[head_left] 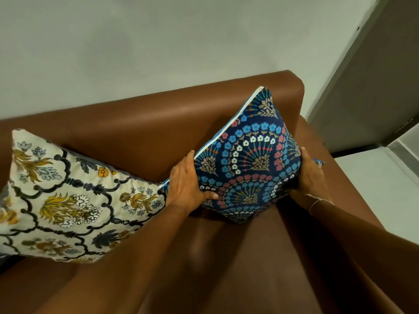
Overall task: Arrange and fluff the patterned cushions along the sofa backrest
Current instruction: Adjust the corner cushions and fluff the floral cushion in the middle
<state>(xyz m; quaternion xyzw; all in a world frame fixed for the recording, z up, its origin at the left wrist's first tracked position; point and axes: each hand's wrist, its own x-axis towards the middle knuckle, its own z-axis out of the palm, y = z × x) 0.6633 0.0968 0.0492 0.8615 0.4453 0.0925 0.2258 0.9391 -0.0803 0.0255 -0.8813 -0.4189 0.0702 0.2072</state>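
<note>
A person's two bare hands grip a navy cushion [248,155] printed with blue, red and white flower fans, right of centre in the frame, pressing it from opposite sides in the corner of a brown leather sofa [140,123]. The left hand [189,184] wraps the cushion's lower left edge — thumb across the printed face, fingers curled behind along the white-piped, zippered seam. The right hand [309,175] closes flat against the right edge, fingers tucked behind the fabric; a thin thread band [317,201] circles that wrist. The cushion stands tilted on one corner, its top point leaning against the backrest near the sofa's arm [317,141]. At lower left of the frame a cream cushion [68,196] patterned with mustard flowers and dark scrollwork leans against the backrest, its right corner just beside the left hand. A pale wall [158,41] fills the upper frame — a grey door [371,87] shows at upper right.
</note>
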